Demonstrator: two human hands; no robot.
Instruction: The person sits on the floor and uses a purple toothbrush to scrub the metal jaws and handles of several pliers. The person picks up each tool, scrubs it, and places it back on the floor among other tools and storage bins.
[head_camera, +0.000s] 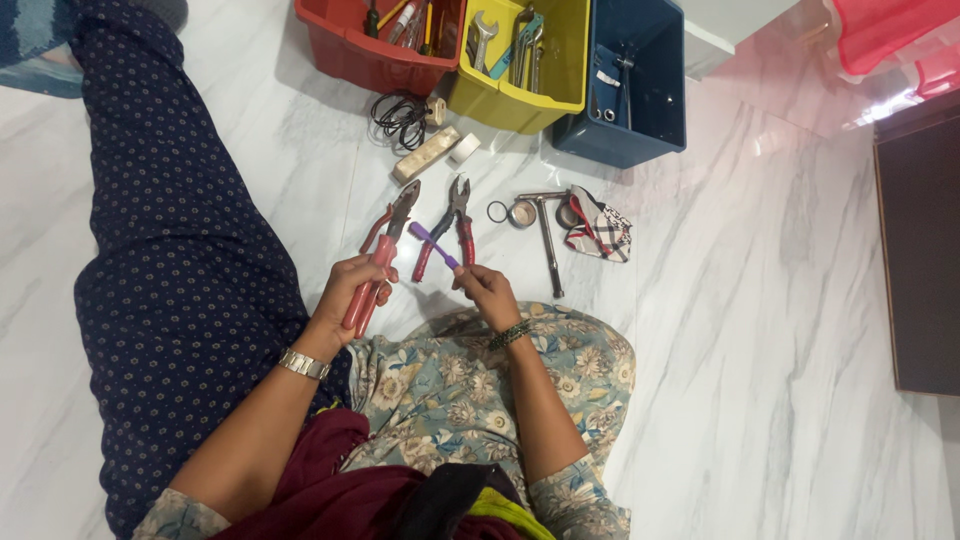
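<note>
1. While you sit on the marble floor (780, 330), your left hand (352, 290) is clamped round the pink handles of the pliers (385, 255), jaws pointing away from you toward the bins.
2. Your right hand (487, 290) pinches one end of a purple strip (433, 244) between the fingertips; the strip angles up and left, its far end close to the held pliers but I can't tell if it touches them.
3. Hands are apart, level with each other, just above your lap.
4. A second pair of pliers (450, 225), red-handled, lies on the floor right behind the strip, not held.
5. To its right: two small rings (512, 212), a metal T-handle tool (546, 240), a checked cloth (598, 228), all close together on the floor.
6. Farther out: a coiled black cord (400, 118), a beige block (425, 155), a white tape roll (463, 148).
7. Three bins in a row at the top: red bin (360, 55) with screwdriver-like tools, yellow bin (520, 100) with spanners, blue bin (640, 120) with a few small parts.
8. Progress, my read: tool picked, strip picked, both in hand; jaws look not yet on the strip, so any gripping or cutting of it looks undone. Strip appears whole as far as visible.
9. Several tools lie out on the floor, not in the bins.
</note>
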